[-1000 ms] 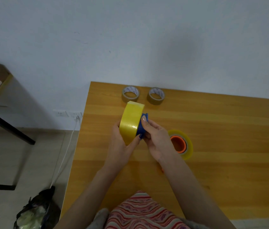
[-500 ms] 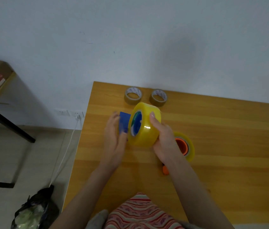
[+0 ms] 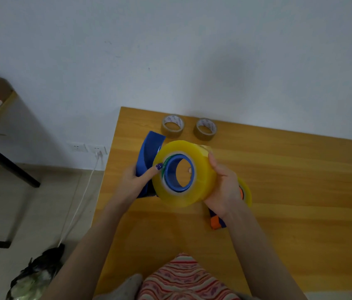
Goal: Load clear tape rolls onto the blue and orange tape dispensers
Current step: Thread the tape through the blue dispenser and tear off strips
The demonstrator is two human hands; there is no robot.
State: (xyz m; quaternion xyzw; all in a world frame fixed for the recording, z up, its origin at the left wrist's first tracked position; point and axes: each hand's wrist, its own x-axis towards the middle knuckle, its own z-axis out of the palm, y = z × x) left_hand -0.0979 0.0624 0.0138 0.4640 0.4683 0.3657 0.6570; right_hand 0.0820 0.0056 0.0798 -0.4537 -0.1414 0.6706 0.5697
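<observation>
Both hands are up over the left half of the desk (image 3: 279,213), just inside its left edge, and here's the picture. The right hand (image 3: 222,187) cups the clear tape roll (image 3: 203,167) from the right side, palm on the outer band, fingers curled round its far rim, one fingertip showing through the open core. The left hand (image 3: 137,182) grips the blue dispenser (image 3: 149,148) by its flat body, with its thumb laid across onto the roll's near face.

Now the relation that matters: the roll's axis points out of the core toward the camera, and the dispenser's blue hub sits inside that core as a ring, so roll and hub look lined up on one axis. The dispenser body lies to the left of the roll and behind it. By my read the roll is on the hub but may want a last push leftward, and the right hand is the one placed for it.

The orange dispenser (image 3: 215,223) lies on the desk under the right wrist, its own roll (image 3: 246,191) already on. Two brown rolls (image 3: 172,126) sit by the far edge
</observation>
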